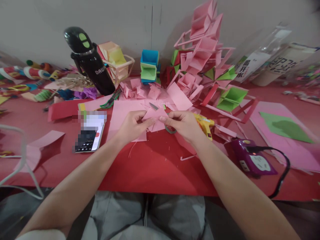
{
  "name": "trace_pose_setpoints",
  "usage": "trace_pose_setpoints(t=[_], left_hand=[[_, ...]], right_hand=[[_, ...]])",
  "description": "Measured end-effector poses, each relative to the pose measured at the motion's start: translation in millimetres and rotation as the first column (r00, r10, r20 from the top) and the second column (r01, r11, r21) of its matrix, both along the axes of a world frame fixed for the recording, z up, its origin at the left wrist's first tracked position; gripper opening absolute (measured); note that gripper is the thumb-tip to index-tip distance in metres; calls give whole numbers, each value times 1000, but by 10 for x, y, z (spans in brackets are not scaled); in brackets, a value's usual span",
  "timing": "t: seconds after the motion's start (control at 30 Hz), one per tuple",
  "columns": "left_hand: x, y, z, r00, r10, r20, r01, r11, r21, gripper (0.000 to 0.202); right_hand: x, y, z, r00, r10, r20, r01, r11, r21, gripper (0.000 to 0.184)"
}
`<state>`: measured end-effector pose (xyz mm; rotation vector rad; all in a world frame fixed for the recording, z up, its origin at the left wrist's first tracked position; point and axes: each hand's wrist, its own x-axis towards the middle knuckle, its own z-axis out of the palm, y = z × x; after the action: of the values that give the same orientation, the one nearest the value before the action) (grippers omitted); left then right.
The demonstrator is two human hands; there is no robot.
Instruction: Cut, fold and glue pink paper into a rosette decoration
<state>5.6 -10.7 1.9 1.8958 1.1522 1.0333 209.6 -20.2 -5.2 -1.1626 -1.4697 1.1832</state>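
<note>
My left hand and my right hand meet over the middle of the red table. Both pinch a small folded piece of pink paper between thumb and fingers. The left grips its left edge, the right its right edge. A pair of scissors with a grey-green handle loop lies just under my right hand, its blade tip showing behind the paper. A larger pink sheet lies flat beneath both hands.
A phone lies left of my hands. A black bottle stands behind it. Piles of folded pink, green and blue paper shapes fill the back. A yellow glue gun and a purple device with a black cable sit right.
</note>
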Motion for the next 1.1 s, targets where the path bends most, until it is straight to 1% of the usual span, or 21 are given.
trace_pose_setpoints(t=[0.1, 0.17, 0.3, 0.4, 0.5, 0.57, 0.6, 0.7, 0.8, 0.87, 0.97, 1.1], left_hand=[[-5, 6, -1, 998, -21, 53, 23, 999, -38, 40], [1, 7, -6, 995, -19, 101, 26, 998, -66, 37], [23, 3, -20, 989, -18, 146, 34, 993, -113, 41], [18, 2, -15, 992, -28, 125, 43, 992, -119, 43], [-1, 2, 9, 996, -17, 82, 25, 995, -101, 41], [-1, -3, 28, 996, -1, 88, 12, 992, -122, 39], [5, -8, 36, 995, 12, 95, 2, 990, -143, 40], [44, -21, 41, 990, 61, 128, -33, 977, -212, 46], [80, -24, 15, 980, 75, 183, -21, 959, -284, 49], [89, -21, -10, 972, 76, 222, 3, 941, -337, 48], [89, -21, -37, 955, 89, 284, 35, 914, -404, 50], [97, -37, -44, 927, 100, 361, 77, 892, -446, 50]], right_hand=[[-24, 4, 8, 997, -15, -74, 13, 1000, -25, 47], [-36, 12, 8, 995, -28, -94, 28, 1000, -6, 46], [-21, 22, 13, 999, -23, -41, 25, 999, 48, 47], [-2, 13, 27, 1000, -16, -14, 17, 997, 74, 46], [-10, 4, 34, 1000, -21, -6, 21, 998, 62, 43], [-28, 9, 21, 1000, -25, 2, 25, 997, 76, 39], [-38, 14, 8, 999, -37, 11, 35, 994, 105, 37], [-54, 35, -51, 993, -104, 59, 86, 965, 249, 36], [-49, 44, -106, 975, -173, 141, 110, 922, 371, 36], [-41, 42, -121, 959, -193, 207, 85, 894, 440, 34], [-33, 37, -109, 939, -190, 285, 17, 857, 515, 33], [-41, 25, -83, 927, -207, 313, -17, 810, 587, 31]])
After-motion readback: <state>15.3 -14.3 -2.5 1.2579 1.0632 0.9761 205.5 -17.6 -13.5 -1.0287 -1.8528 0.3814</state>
